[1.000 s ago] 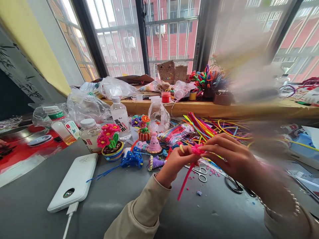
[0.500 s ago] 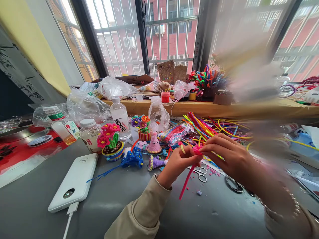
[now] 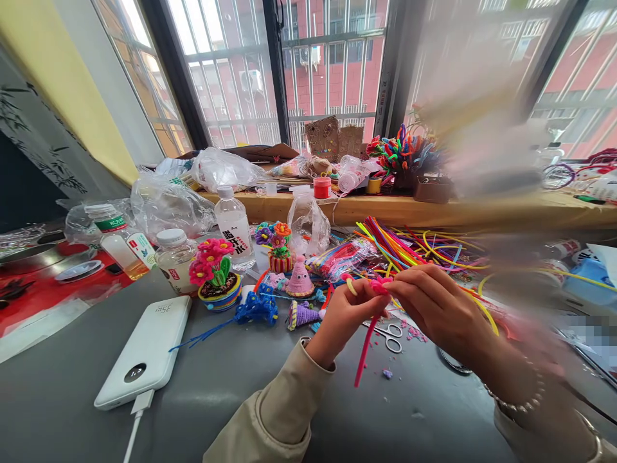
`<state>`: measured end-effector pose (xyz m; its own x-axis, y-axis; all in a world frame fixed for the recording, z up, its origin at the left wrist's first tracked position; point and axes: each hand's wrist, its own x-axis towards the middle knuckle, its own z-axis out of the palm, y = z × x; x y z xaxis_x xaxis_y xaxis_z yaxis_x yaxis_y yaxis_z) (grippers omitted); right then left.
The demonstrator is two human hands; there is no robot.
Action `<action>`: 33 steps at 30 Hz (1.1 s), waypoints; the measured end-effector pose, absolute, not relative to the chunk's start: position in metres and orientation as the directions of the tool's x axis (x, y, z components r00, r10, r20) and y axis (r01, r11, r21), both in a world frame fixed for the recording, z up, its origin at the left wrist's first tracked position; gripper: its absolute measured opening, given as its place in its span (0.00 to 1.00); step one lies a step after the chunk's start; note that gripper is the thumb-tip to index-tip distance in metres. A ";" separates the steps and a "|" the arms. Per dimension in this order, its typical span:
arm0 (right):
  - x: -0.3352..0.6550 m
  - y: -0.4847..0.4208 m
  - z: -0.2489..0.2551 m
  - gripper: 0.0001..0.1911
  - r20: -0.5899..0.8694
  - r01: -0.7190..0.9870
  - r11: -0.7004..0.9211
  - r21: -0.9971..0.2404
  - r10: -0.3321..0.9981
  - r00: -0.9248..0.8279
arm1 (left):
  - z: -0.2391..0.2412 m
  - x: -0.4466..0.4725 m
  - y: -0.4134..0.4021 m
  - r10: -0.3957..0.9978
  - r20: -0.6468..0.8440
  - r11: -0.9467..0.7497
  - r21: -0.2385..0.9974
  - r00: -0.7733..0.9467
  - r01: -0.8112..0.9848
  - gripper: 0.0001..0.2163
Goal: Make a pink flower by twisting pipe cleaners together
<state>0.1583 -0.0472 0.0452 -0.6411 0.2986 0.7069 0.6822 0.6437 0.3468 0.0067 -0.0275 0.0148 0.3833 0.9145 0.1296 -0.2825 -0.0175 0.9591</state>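
Note:
A pink pipe-cleaner flower (image 3: 380, 284) is pinched between my two hands above the grey table. My left hand (image 3: 348, 310) grips it from the left, and its pink stem (image 3: 365, 357) hangs down below the fingers. A yellow ring sits on one left finger. From the right, my right hand (image 3: 441, 305) closes its fingertips on the flower's edge; the fingers partly hide the petals. Under the hands lie silver scissors (image 3: 393, 335) and small pink scraps. Just left are a purple crocheted cone (image 3: 303, 315) and a pink cone figure (image 3: 299, 281).
A pot of pink flowers (image 3: 218, 288), blue flowers (image 3: 258, 305) and a white power bank (image 3: 144, 350) with cable lie left. Bottles (image 3: 234, 225) stand behind. Coloured pipe cleaners (image 3: 393, 241) spread behind my hands, before a wooden sill (image 3: 366, 211). The right side is blurred.
My right hand and wrist have shifted slightly left and turned a little. The pink stem hangs more upright. Both hands keep holding the flower.

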 end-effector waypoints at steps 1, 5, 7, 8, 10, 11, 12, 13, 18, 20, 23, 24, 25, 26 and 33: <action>0.158 -0.048 0.044 0.10 0.699 0.683 0.624 0.381 0.288 -0.654 | 0.014 0.007 -0.027 0.916 0.129 -0.015 0.957 0.379 -0.289 0.12; 0.158 -0.048 0.043 0.11 0.695 0.663 0.617 0.424 0.248 -0.675 | 0.013 0.006 -0.026 0.922 0.135 -0.018 0.952 0.364 -0.307 0.11; 0.158 -0.046 0.042 0.10 0.731 0.658 0.668 0.348 0.246 -0.636 | 0.013 0.005 -0.026 0.921 0.139 -0.019 0.948 0.364 -0.316 0.11; 0.159 -0.045 0.042 0.09 0.759 0.659 0.697 0.283 0.258 -0.598 | 0.013 0.005 -0.026 0.919 0.141 -0.017 0.947 0.369 -0.320 0.10; 0.162 -0.040 0.043 0.08 0.805 0.651 0.748 0.130 0.304 -0.509 | 0.014 0.005 -0.026 0.912 0.129 0.004 0.947 0.389 -0.322 0.10; 0.163 -0.038 0.043 0.07 0.813 0.641 0.764 0.065 0.332 -0.478 | 0.014 0.004 -0.025 0.911 0.115 0.020 0.947 0.396 -0.321 0.10; 0.164 -0.036 0.043 0.07 0.813 0.634 0.773 0.016 0.358 -0.458 | 0.013 0.004 -0.025 0.912 0.100 0.036 0.947 0.399 -0.319 0.10; 0.165 -0.035 0.043 0.07 0.807 0.631 0.776 -0.016 0.382 -0.450 | 0.013 0.004 -0.024 0.914 0.085 0.050 0.947 0.398 -0.317 0.10; 0.163 -0.037 0.043 0.06 0.790 0.661 0.748 -0.067 0.444 -0.423 | 0.011 0.005 -0.022 0.928 0.111 0.007 0.949 0.355 -0.314 0.10; 0.161 -0.040 0.044 0.06 0.784 0.677 0.732 -0.075 0.463 -0.414 | 0.011 0.005 -0.022 0.930 0.114 -0.007 0.956 0.349 -0.294 0.10; 0.159 -0.042 0.044 0.06 0.763 0.688 0.720 -0.089 0.493 -0.417 | 0.011 0.006 -0.022 0.933 0.099 0.005 0.957 0.345 -0.288 0.10; 0.159 -0.042 0.045 0.06 0.755 0.684 0.724 -0.095 0.500 -0.424 | 0.011 0.006 -0.022 0.933 0.095 0.010 0.957 0.347 -0.289 0.10; 0.159 -0.042 0.045 0.06 0.751 0.678 0.728 -0.101 0.503 -0.429 | 0.011 0.006 -0.022 0.931 0.090 0.018 0.957 0.354 -0.290 0.10; 0.160 -0.041 0.045 0.05 0.749 0.671 0.733 -0.108 0.504 -0.431 | 0.011 0.005 -0.022 0.927 0.080 0.033 0.955 0.367 -0.293 0.10; 0.163 -0.042 0.049 0.05 0.725 0.644 0.749 -0.154 0.529 -0.442 | 0.012 0.004 -0.023 0.885 0.041 0.114 0.946 0.463 -0.303 0.10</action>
